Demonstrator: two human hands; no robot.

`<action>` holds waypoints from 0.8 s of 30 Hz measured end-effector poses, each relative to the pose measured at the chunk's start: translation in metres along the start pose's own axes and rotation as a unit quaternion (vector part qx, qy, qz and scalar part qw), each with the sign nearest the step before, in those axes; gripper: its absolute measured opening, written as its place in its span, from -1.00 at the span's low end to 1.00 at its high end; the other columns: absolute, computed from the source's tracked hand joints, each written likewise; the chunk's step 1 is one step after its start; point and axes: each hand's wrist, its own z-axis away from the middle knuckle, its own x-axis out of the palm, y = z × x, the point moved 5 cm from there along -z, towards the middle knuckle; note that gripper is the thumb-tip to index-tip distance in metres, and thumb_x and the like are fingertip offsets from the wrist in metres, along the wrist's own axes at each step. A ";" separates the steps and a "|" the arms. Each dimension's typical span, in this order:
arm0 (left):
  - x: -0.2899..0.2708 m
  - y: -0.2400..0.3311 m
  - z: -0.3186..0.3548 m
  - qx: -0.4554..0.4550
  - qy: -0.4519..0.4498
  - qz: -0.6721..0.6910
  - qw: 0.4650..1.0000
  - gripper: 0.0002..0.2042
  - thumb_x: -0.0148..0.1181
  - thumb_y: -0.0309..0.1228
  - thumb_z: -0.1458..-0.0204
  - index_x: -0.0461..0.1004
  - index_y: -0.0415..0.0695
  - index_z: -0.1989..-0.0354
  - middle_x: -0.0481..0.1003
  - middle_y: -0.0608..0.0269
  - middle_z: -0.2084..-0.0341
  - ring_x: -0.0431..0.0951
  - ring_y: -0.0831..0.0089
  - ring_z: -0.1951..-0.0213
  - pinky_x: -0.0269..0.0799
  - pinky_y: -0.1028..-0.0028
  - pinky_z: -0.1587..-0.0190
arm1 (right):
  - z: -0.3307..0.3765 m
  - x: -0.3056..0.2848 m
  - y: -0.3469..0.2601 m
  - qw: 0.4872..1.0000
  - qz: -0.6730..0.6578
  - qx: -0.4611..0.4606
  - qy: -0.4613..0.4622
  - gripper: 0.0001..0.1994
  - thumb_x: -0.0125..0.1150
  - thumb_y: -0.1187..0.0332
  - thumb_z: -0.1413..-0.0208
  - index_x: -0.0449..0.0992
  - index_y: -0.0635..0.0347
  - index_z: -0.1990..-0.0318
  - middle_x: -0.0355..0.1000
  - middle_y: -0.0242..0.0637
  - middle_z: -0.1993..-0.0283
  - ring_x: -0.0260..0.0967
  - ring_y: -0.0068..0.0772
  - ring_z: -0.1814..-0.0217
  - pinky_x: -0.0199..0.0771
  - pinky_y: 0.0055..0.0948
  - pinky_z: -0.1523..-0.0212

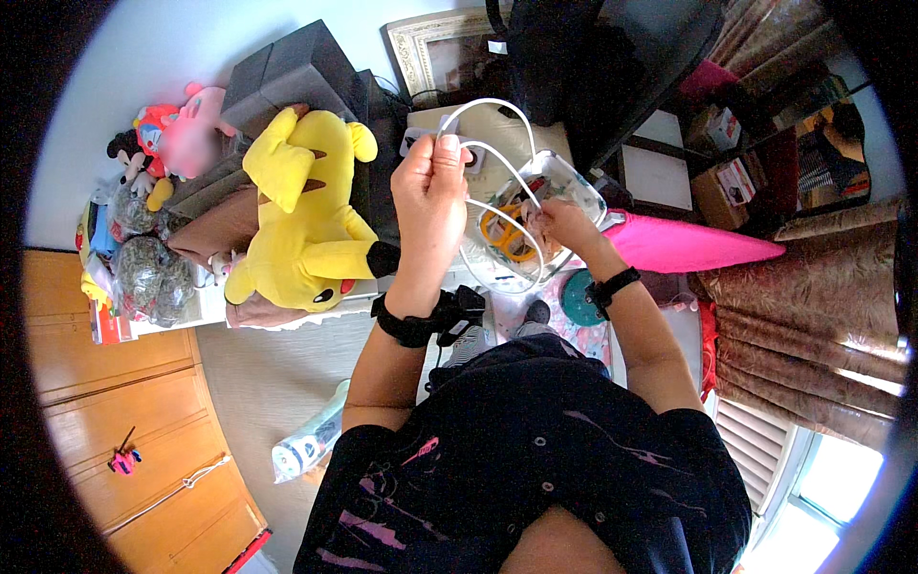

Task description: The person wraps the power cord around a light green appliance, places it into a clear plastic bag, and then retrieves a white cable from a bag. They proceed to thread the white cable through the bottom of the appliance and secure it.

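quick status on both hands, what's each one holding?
Left hand: closed, pinching the white cable held up in loops.
Right hand: closed on the same cable, lower down, over the clear plastic box.

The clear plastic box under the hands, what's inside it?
Inside the clear plastic box, orange-handled scissors show through the wall. The right hand and white cable loops cover the rest.
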 end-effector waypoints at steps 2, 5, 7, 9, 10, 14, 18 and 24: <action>-0.008 -0.001 -0.004 0.036 -0.002 -0.099 0.994 -0.75 -0.06 -0.29 -0.16 0.36 -0.18 0.48 0.21 0.51 0.73 0.13 0.76 0.69 0.07 0.68 0.64 | -0.001 -0.011 -0.003 0.997 -0.029 0.076 0.012 -0.78 -0.04 0.21 -0.09 0.42 0.17 0.31 0.43 -0.06 0.39 0.40 0.03 0.32 0.40 -0.12 0.29; -0.009 -0.003 -0.006 0.066 -0.005 -0.184 0.981 -0.78 -0.03 -0.34 -0.15 0.36 -0.19 0.49 0.22 0.48 0.73 0.14 0.73 0.66 0.08 0.64 0.62 | -0.007 -0.036 -0.016 0.986 -0.098 0.082 0.103 -0.85 -0.01 0.31 -0.09 0.41 0.19 0.33 0.43 -0.12 0.51 0.42 -0.04 0.44 0.41 -0.20 0.42; -0.006 -0.011 -0.006 0.058 -0.012 -0.178 0.982 -0.79 -0.01 -0.39 -0.13 0.33 -0.25 0.50 0.29 0.35 0.68 0.17 0.64 0.61 0.15 0.56 0.55 | -0.013 -0.039 -0.012 0.965 -0.213 0.097 0.121 -0.87 0.00 0.35 -0.08 0.40 0.21 0.34 0.42 -0.14 0.53 0.43 -0.10 0.47 0.41 -0.26 0.44; -0.004 -0.015 -0.004 0.041 -0.011 -0.167 0.985 -0.76 0.10 -0.36 -0.06 0.29 -0.25 0.53 0.24 0.40 0.69 0.15 0.65 0.59 0.14 0.56 0.55 | -0.015 -0.038 -0.012 0.933 -0.323 0.113 0.112 -0.87 -0.03 0.39 -0.12 0.37 0.26 0.27 0.41 -0.22 0.54 0.42 -0.32 0.53 0.41 -0.41 0.48; -0.003 -0.017 -0.004 0.056 -0.014 -0.173 0.983 -0.78 0.09 -0.35 -0.07 0.31 -0.19 0.52 0.23 0.46 0.71 0.15 0.70 0.65 0.09 0.61 0.61 | -0.015 -0.040 -0.016 0.910 -0.381 0.126 0.103 -0.86 -0.04 0.39 -0.14 0.36 0.27 0.24 0.41 -0.25 0.53 0.42 -0.38 0.53 0.42 -0.44 0.49; -0.006 -0.045 -0.005 -0.013 -0.029 -0.092 0.995 -0.80 0.08 -0.31 -0.09 0.33 -0.13 0.50 0.26 0.46 0.74 0.19 0.71 0.76 0.10 0.66 0.72 | -0.010 -0.062 -0.042 0.830 -0.526 0.168 0.077 -0.82 -0.05 0.41 -0.17 0.30 0.27 0.12 0.41 -0.29 0.46 0.42 -0.48 0.53 0.44 -0.54 0.50; 0.004 -0.062 0.005 -0.139 -0.077 0.009 0.987 -0.72 -0.05 -0.17 -0.14 0.33 -0.14 0.45 0.41 0.28 0.66 0.35 0.61 0.77 0.23 0.65 0.75 | -0.006 -0.074 -0.061 0.798 -0.574 0.171 0.069 -0.81 -0.03 0.41 -0.17 0.28 0.24 0.10 0.41 -0.28 0.44 0.42 -0.50 0.52 0.46 -0.58 0.52; 0.013 -0.067 0.013 -0.133 -0.139 0.055 0.980 -0.62 -0.19 -0.10 -0.18 0.33 -0.20 0.17 0.47 0.08 0.30 0.50 0.51 0.56 0.27 0.67 0.66 | 0.001 -0.092 -0.095 0.780 -0.596 0.172 0.078 -0.85 -0.04 0.42 -0.17 0.28 0.22 0.14 0.42 -0.25 0.33 0.44 -0.50 0.47 0.46 -0.62 0.48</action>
